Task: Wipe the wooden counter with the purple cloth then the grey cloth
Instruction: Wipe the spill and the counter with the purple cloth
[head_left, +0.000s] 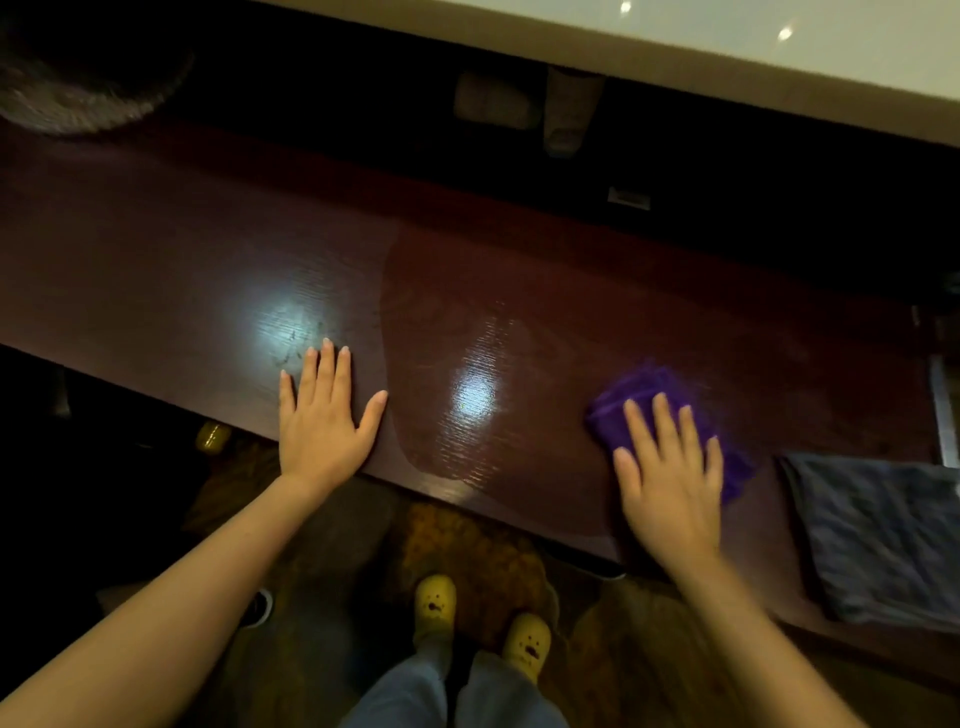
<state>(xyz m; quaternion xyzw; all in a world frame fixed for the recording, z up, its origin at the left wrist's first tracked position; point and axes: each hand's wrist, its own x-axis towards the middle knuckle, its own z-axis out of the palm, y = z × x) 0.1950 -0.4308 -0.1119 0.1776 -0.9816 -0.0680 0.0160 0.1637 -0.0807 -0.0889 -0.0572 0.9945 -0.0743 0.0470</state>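
Note:
The dark reddish wooden counter (182, 249) runs across the view, with a damp, shinier patch in its middle and right part. My right hand (670, 478) lies flat with fingers spread on the folded purple cloth (644, 395), pressing it onto the counter near the front edge. My left hand (324, 415) rests flat and open on the counter to the left, holding nothing. The grey cloth (883, 535) lies folded on the counter at the far right, apart from both hands.
Behind the counter a dark shelf holds a few dim objects (493, 101), below a pale ledge (779, 62). A furry grey thing (78, 98) sits at the back left. Below the front edge are my legs and yellow slippers (435, 603).

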